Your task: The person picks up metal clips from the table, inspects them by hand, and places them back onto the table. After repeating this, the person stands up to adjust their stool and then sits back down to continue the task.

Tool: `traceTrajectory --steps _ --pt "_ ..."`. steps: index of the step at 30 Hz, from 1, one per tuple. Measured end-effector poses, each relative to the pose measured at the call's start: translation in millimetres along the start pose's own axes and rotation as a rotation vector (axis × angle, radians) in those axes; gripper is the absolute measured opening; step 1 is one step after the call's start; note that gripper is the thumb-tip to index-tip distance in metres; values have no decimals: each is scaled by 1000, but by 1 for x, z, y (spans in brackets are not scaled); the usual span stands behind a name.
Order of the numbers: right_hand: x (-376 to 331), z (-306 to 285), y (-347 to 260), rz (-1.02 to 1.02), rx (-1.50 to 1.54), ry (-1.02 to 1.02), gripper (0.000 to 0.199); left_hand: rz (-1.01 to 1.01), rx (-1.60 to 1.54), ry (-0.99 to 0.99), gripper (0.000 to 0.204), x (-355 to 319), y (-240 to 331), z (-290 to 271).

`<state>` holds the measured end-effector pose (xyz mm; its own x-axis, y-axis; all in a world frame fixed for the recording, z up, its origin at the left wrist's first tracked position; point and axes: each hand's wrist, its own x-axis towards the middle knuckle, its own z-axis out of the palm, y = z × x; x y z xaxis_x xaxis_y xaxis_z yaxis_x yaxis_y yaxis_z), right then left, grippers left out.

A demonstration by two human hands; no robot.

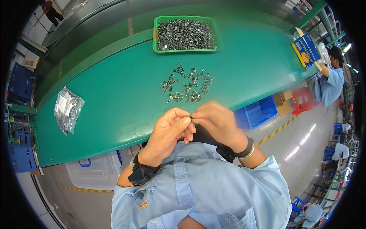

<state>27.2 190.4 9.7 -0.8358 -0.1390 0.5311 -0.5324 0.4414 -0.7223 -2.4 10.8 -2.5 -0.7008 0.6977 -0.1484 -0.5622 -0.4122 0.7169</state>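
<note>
- Fingertips of both my hands meet just above the near edge of the green table, pinched together on one small metal part; too little of it shows to tell its shape.
- My left hand is curled, thumb and forefinger closed on the part from the left; the other fingers are folded beneath.
- My right hand closes on the same part from the right, fingers bunched tight, with no gap visible between the two hands.
- Both wrists carry dark bands; my light blue sleeves enter from the lower edge.
- Just beyond my hands, a loose scatter of small metal parts lies on the table, apart from my fingers, with bare green surface between.
- Farther back, a green tray heaped with like parts sits near the table's far edge, well apart from the scatter.
- To my left, a clear plastic bag of parts lies near the table's left end, with wide bare surface between it and the scatter.
- The table's near edge curves past below my hands; under it at right stands a blue bin.
- At far right another person in light blue sits at the table's end beside a blue box.
</note>
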Motion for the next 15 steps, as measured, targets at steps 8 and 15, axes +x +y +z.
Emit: traceTrajectory --steps 8,15 --pt "30 -34 -5 -36 -69 48 17 8 -61 3 18 -4 8 1" --pt "165 -99 -1 -89 -325 245 11 77 -155 -60 18 3 5 -12"
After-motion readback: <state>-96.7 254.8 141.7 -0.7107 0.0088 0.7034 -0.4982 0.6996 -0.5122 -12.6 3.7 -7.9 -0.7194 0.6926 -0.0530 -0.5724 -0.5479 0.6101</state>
